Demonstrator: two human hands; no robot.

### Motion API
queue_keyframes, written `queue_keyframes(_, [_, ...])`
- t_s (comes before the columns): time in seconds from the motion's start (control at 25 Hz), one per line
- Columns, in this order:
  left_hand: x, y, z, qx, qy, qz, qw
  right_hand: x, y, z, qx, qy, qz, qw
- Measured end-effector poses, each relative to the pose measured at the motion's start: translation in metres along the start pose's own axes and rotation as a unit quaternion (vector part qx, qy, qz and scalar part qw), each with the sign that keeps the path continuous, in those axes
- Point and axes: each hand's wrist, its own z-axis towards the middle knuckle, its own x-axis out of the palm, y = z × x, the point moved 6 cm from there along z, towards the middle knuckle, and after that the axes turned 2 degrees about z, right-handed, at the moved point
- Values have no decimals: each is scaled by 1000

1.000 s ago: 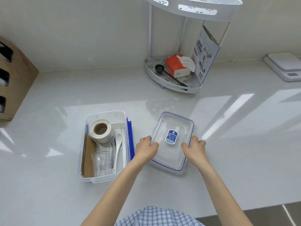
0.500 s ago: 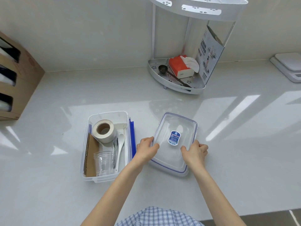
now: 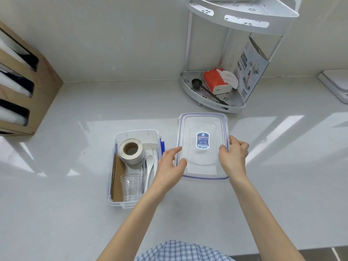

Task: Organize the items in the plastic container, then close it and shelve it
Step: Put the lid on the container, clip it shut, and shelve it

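A clear plastic lid [image 3: 202,129] with a blue seal line and a blue sticker is held over the white counter, turned square to me. My left hand [image 3: 170,167] grips its left edge and my right hand [image 3: 233,156] grips its right edge. To the left stands the open clear container [image 3: 135,132] with blue side clips. Inside it are a roll of white tape [image 3: 130,150], a piece of brown cardboard [image 3: 117,180], a clear plastic cup [image 3: 130,186] and a white spoon [image 3: 149,168] beside some clear cutlery.
A white two-tier corner shelf [image 3: 211,106] stands at the back with a red tissue pack [image 3: 215,82], a black scoop and a printed card. A cardboard organizer [image 3: 22,87] sits at far left, a white scale [image 3: 337,83] at far right.
Both hands have lifted and turned the lid from a slanted position to square, and it sits a little farther from the container.
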Motion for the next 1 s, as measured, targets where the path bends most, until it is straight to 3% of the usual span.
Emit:
queue_keyframes(0.2, [-44,-1,-7,19,-58,-29,998,24,24,-12,-12,25,33,999])
queue_keyframes(0.6, [-125,64,-34,-59,-155,-40,985,116,44,-70,-42,145,42,988])
queue_keyframes(1.0, [-132,93,-41,-57,-174,10,983,138,38,-93,-43,181,10,982])
